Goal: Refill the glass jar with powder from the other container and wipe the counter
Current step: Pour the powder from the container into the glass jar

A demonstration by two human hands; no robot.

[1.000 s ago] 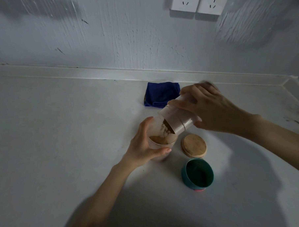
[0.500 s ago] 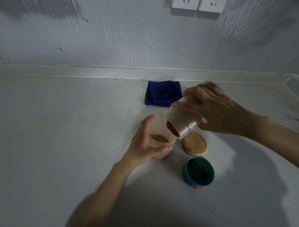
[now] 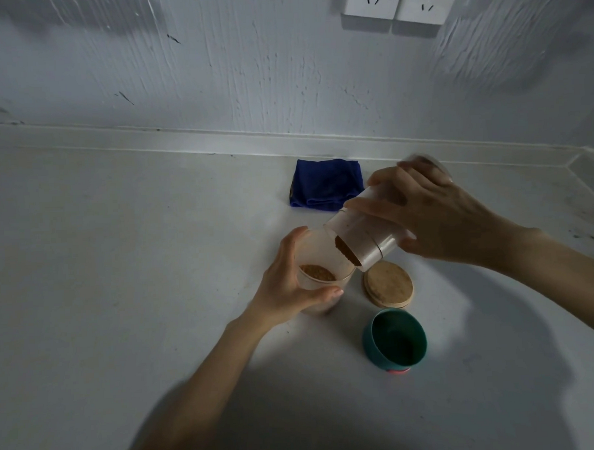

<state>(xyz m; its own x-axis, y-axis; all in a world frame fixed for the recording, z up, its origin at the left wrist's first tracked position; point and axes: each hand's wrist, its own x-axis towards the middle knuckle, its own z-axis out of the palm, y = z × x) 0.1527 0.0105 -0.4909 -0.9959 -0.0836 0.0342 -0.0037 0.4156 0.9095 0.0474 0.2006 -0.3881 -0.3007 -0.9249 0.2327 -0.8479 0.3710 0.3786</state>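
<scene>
Left hand [image 3: 288, 283] grip steadies the clear glass jar [image 3: 320, 278] on the bench while right hand [image 3: 435, 218] grip tilts the translucent plastic container [image 3: 364, 242] mouth-down over it to pour brown powder [image 3: 316, 272]

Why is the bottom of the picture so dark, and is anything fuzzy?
Head view: a big shadow falls across the near counter, likely the person's own; the lighting is dim; the raised end of the container behind the right hand is motion-blurred.

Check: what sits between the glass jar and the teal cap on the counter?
Head view: the round wooden lid lies flat just right of the glass jar and behind the teal cap; otherwise bare counter.
</scene>
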